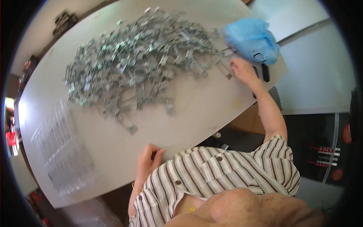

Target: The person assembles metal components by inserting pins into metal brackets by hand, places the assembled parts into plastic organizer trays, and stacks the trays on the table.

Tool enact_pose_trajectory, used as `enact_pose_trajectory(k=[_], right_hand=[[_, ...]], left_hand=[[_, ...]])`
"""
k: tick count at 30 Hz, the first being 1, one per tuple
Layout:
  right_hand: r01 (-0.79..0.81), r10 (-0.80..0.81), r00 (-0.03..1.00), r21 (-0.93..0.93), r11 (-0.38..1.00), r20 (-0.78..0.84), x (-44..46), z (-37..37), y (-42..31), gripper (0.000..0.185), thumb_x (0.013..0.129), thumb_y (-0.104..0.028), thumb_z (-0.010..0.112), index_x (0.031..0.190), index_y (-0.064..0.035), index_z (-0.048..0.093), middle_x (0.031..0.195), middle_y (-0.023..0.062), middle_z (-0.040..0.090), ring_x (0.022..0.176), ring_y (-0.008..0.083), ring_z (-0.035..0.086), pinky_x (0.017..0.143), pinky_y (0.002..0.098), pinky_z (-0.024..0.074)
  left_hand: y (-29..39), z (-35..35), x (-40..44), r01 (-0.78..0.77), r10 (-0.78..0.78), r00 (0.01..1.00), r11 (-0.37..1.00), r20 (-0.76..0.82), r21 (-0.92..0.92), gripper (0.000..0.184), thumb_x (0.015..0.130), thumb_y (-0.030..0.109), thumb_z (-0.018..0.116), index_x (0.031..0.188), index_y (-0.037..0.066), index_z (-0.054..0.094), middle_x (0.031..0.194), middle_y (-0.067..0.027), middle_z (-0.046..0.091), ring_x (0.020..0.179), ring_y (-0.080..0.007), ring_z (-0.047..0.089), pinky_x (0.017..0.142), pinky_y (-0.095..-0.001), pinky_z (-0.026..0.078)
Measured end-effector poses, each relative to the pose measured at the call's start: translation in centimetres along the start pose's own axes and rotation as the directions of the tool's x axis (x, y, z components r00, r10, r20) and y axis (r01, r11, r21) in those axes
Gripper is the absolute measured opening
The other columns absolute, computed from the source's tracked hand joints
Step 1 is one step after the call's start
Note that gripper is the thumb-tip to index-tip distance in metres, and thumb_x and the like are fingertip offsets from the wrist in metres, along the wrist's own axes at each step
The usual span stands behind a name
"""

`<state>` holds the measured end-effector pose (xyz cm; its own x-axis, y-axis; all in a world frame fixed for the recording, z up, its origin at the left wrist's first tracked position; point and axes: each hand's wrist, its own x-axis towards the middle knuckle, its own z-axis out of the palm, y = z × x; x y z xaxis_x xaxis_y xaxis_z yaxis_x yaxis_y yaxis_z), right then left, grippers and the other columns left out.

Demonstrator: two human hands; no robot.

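Observation:
A large heap of small thin metal parts (132,60), strip-like with flat square ends, spreads over the table. At its right edge is my right hand (245,72), fingers bent and drawn together; whether a part is between the fingertips is too small to tell. Just left of these fingers lies a loose metal strip (224,69). A blue plastic bag (251,39) sits right beyond this hand. My left hand (148,159) rests at the table's near edge, curled into a loose fist, with nothing visible in it.
Clear plastic trays (64,151) lie on the left of the pale table (189,121). A black object (266,72) is beside my right wrist, with another dark item partly under the forearm. Red-handled tools (327,150) show at the far right.

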<state>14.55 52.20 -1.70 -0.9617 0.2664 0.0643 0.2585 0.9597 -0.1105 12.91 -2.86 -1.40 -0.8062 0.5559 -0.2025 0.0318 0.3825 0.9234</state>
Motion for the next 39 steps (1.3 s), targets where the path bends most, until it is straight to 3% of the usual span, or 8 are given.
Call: enact_pose_trajectory(k=[4,10,13,16,20,24,27,39], right_hand=[[0.041,-0.040,0.995,0.002,0.999,-0.091,3.9,3.4,2.9,0.022,0.092,-0.017,0.064,0.112,-0.0083,0.064,0.110,0.0203,0.068,0.105,0.0419,0.065,0.088,0.0497,0.0528],[0.023,-0.031,0.985,-0.050,0.998,-0.168,3.7,3.7,2.2,0.029,0.097,-0.026,0.065,0.121,-0.0099,0.064,0.116,0.0174,0.068,0.104,0.0399,0.066,0.089,0.0460,0.0535],[-0.113,0.114,0.977,0.015,0.993,-0.179,2.3,2.0,-1.6,0.029,0.099,-0.026,0.064,0.123,-0.0097,0.064,0.119,0.0151,0.068,0.104,0.0374,0.067,0.089,0.0433,0.0540],[0.050,0.000,0.957,0.164,0.985,-0.291,0.3,1.5,-6.2,0.031,0.100,-0.024,0.063,0.127,-0.0079,0.063,0.123,0.0146,0.067,0.110,0.0350,0.066,0.093,0.0416,0.0539],[0.493,-0.438,0.859,0.196,0.847,-0.266,-4.9,1.9,-15.4,0.051,0.098,-0.024,0.065,0.144,-0.0035,0.055,0.144,0.0156,0.059,0.136,0.0359,0.053,0.115,0.0462,0.0407],[0.587,-0.630,0.776,0.323,0.742,0.036,-10.4,3.2,-22.2,0.068,0.101,-0.041,0.058,0.155,-0.0021,0.042,0.161,0.0187,0.040,0.152,0.0344,0.035,0.128,0.0496,0.0201],[0.597,-0.696,0.704,0.413,0.688,0.142,-11.7,3.7,-24.6,0.073,0.104,-0.050,0.049,0.157,-0.0015,0.037,0.164,0.0191,0.034,0.154,0.0344,0.029,0.128,0.0504,0.0172],[0.771,-0.876,0.477,0.443,0.458,0.075,-9.2,7.2,-35.5,0.087,0.103,-0.060,0.045,0.161,0.0009,0.025,0.169,0.0192,0.023,0.159,0.0304,0.014,0.130,0.0488,0.0055]], left_hand=[[-0.5,-0.2,0.4,-0.113,0.114,0.993,0.993,-0.021,0.017,0.014,0.092,0.008,0.075,0.088,0.004,0.062,0.070,-0.0110,0.061,0.060,-0.0234,0.056,0.057,-0.0346,0.046],[-1.8,0.2,0.8,-0.169,0.168,0.985,0.985,-0.033,-0.022,0.015,0.091,0.002,0.075,0.088,0.002,0.060,0.075,-0.0051,0.060,0.061,-0.0145,0.050,0.056,-0.0289,0.041],[-2.4,0.3,1.0,-0.200,0.200,0.980,0.978,-0.013,-0.049,0.015,0.092,0.001,0.075,0.087,0.003,0.060,0.075,-0.0037,0.060,0.061,-0.0123,0.050,0.056,-0.0271,0.040],[-3.0,0.6,1.0,-0.264,0.259,0.963,0.962,-0.076,-0.073,0.015,0.091,0.003,0.076,0.088,0.003,0.061,0.073,-0.0063,0.060,0.057,-0.0154,0.052,0.053,-0.0283,0.043],[-2.8,0.5,0.3,-0.269,0.246,0.949,0.958,-0.196,-0.101,0.015,0.093,0.002,0.075,0.088,0.002,0.061,0.073,-0.0042,0.060,0.059,-0.0116,0.050,0.055,-0.0263,0.042],[-2.6,-0.6,-0.6,-0.301,0.252,0.902,0.949,-0.352,-0.093,0.015,0.095,0.003,0.074,0.089,0.002,0.060,0.075,-0.0032,0.059,0.063,-0.0093,0.049,0.058,-0.0244,0.042],[-3.0,-2.1,-1.8,-0.318,0.270,0.856,0.947,-0.441,-0.038,0.013,0.100,0.004,0.069,0.094,0.003,0.057,0.081,-0.0011,0.057,0.067,-0.0067,0.049,0.059,-0.0215,0.040],[-1.1,-5.6,-5.8,-0.366,0.362,0.603,0.917,-0.710,0.157,0.018,0.103,0.013,0.067,0.092,0.004,0.056,0.076,-0.0025,0.056,0.057,-0.0065,0.048,0.049,-0.0206,0.038]])
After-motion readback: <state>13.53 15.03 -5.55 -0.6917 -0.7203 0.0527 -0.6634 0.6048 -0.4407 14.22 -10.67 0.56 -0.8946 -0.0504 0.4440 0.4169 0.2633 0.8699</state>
